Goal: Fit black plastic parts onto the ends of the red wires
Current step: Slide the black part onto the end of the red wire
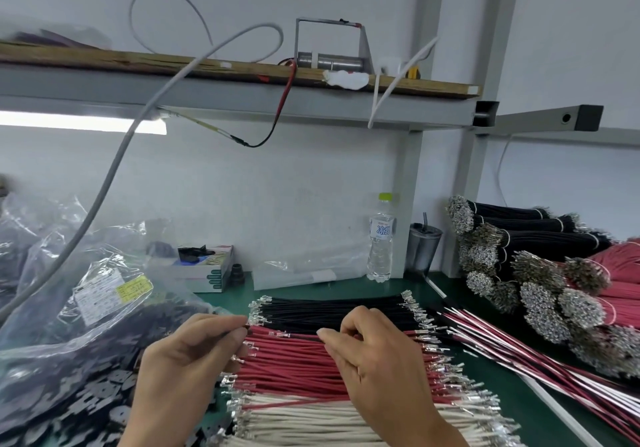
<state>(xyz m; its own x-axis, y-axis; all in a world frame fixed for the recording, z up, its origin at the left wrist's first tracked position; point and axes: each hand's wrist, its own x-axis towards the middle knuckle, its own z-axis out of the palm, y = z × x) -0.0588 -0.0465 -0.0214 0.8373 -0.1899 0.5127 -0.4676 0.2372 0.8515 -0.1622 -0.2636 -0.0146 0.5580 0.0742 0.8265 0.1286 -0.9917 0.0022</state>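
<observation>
Both hands, left hand (194, 349) and right hand (374, 353), pinch above red wires (294, 363).

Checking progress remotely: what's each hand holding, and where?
Left hand pinches something small, unclear what. Right hand pinches a red wire just behind its metal terminal.

One readable mark here: the water bottle (381, 238) against the back wall carries a blue-and-white label showing a large Chinese character for water, "水". Far left of that bottle, plastic bags (86, 273) bear white and yellow stickers (114, 292), their print too blurred to read.
</observation>
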